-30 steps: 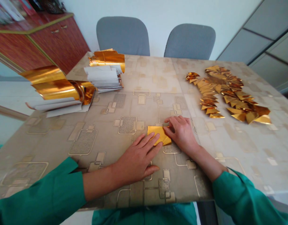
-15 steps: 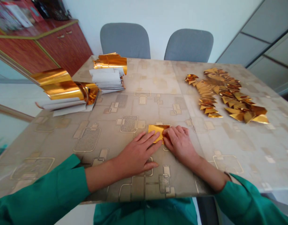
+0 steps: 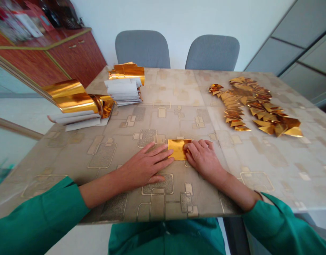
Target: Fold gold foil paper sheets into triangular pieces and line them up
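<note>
A square of shiny gold foil (image 3: 178, 149) lies flat on the beige patterned surface (image 3: 282, 170), its right edge under the curled fingers of the right hand (image 3: 205, 159), pressed but not gripped. The open left hand (image 3: 143, 166) rests flat just beside it. Farther off lie folded gold foil triangles (image 3: 258, 106) and stacks of white paper with gold foil sheets (image 3: 123, 90).

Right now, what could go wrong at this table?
The gold foil square lies on a glossy table cover, pressed only along its right edge by the right hand, so it could slide or crease. The left hand lies close beside it and might nudge it out of line. The curled foil sheets on their paper stack appear to overhang the table's left edge and might slip off.
</note>
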Demonstrator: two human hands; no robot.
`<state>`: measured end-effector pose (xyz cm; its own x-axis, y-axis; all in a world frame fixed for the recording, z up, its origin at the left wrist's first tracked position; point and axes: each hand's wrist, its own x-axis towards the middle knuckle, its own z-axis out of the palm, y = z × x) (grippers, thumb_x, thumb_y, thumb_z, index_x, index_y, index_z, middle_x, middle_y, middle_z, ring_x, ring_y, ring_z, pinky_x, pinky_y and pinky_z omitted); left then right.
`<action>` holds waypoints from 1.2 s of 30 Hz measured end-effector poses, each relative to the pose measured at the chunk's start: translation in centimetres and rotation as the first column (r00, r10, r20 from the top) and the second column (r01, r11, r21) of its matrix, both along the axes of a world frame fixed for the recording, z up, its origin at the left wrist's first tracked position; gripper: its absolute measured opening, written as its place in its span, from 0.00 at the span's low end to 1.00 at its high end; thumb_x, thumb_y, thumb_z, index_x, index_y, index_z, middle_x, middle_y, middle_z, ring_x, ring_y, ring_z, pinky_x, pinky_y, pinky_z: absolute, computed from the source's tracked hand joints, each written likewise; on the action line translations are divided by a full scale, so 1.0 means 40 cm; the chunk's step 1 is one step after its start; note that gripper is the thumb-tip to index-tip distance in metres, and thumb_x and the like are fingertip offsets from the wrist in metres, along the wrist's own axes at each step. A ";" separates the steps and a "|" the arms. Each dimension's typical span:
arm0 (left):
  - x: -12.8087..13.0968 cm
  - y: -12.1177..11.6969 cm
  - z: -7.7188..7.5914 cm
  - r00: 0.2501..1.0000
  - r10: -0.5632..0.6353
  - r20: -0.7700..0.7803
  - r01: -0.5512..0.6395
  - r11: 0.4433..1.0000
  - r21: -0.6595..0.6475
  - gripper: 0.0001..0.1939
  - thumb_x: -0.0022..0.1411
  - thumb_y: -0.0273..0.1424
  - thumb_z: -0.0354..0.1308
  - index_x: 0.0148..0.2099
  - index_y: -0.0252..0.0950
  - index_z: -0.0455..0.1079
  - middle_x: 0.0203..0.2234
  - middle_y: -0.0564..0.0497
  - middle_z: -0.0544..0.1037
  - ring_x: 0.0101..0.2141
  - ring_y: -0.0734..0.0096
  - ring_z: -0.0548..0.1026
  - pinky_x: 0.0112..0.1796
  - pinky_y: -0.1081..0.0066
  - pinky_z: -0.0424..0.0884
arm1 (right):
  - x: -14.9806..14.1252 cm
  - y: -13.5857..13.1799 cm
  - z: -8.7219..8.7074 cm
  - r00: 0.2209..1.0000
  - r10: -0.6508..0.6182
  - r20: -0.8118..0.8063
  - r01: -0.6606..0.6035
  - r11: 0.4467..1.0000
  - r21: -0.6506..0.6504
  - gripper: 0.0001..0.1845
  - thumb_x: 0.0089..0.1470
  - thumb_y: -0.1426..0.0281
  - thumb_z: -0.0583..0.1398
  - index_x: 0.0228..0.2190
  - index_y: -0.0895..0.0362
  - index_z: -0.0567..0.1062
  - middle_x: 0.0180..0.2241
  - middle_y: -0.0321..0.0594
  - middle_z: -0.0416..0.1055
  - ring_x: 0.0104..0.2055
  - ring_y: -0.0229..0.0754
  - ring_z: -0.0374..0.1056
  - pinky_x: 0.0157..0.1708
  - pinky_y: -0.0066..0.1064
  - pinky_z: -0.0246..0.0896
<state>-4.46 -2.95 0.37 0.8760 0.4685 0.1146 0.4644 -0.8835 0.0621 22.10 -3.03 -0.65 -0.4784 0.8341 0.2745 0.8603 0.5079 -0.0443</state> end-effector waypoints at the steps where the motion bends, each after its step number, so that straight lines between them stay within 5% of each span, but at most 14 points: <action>1: 0.006 -0.001 0.002 1.000 0.006 0.014 -0.006 1.000 -0.001 0.28 0.69 0.45 0.54 0.65 0.38 0.61 0.64 0.44 0.65 0.66 0.55 0.58 0.65 0.51 0.47 | 0.005 0.000 0.004 1.000 0.007 0.006 -0.007 1.000 -0.006 0.06 0.63 0.71 0.56 0.38 0.55 0.73 0.35 0.39 0.73 0.38 0.46 0.61 0.46 0.39 0.45; 7: 0.056 0.012 0.018 0.994 0.017 0.104 -0.012 0.999 -0.047 0.17 0.67 0.36 0.58 0.53 0.33 0.70 0.53 0.40 0.73 0.56 0.54 0.69 0.59 0.53 0.61 | 0.035 0.013 0.051 0.991 0.086 -0.106 -0.097 0.990 -0.099 0.07 0.61 0.74 0.56 0.36 0.54 0.74 0.34 0.39 0.73 0.38 0.43 0.62 0.41 0.35 0.50; 13: 0.109 0.035 0.035 0.986 0.125 0.110 -0.118 0.991 -0.065 0.12 0.61 0.34 0.61 0.44 0.32 0.69 0.42 0.43 0.74 0.43 0.57 0.72 0.45 0.59 0.71 | 0.026 0.037 0.081 0.948 0.289 -0.135 -0.315 0.913 -0.258 0.14 0.57 0.60 0.63 0.42 0.55 0.73 0.42 0.44 0.71 0.45 0.46 0.62 0.44 0.37 0.55; 18: 0.131 0.039 0.031 0.979 0.165 0.116 -0.163 0.986 -0.031 0.09 0.60 0.31 0.59 0.41 0.31 0.68 0.37 0.45 0.73 0.39 0.60 0.71 0.41 0.62 0.72 | 0.024 0.037 0.076 0.954 0.289 -0.074 -0.298 0.929 -0.219 0.12 0.55 0.66 0.62 0.42 0.56 0.74 0.42 0.45 0.71 0.45 0.47 0.62 0.44 0.38 0.56; 25: 0.115 0.048 0.009 0.983 0.067 0.172 -0.087 0.989 0.115 0.09 0.69 0.30 0.51 0.41 0.31 0.70 0.35 0.45 0.75 0.37 0.63 0.73 0.40 0.64 0.73 | 0.031 0.041 0.076 0.930 0.356 -0.095 -0.366 0.922 -0.128 0.08 0.60 0.72 0.55 0.38 0.57 0.75 0.37 0.44 0.74 0.42 0.44 0.67 0.43 0.36 0.58; 36: 0.110 0.053 -0.005 0.949 0.150 0.277 -0.159 0.987 0.008 0.15 0.74 0.29 0.46 0.39 0.32 0.73 0.35 0.46 0.78 0.39 0.66 0.75 0.43 0.66 0.73 | 0.048 0.050 0.082 0.914 0.391 -0.112 -0.403 0.908 -0.113 0.07 0.62 0.67 0.58 0.37 0.55 0.75 0.39 0.42 0.77 0.43 0.44 0.69 0.47 0.40 0.57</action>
<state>-0.07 -0.83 0.16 0.7256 0.5884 0.3567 0.5641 -0.8055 0.1813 24.02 -1.01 2.65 -0.7570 0.6115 0.2304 0.5789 0.7911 -0.1974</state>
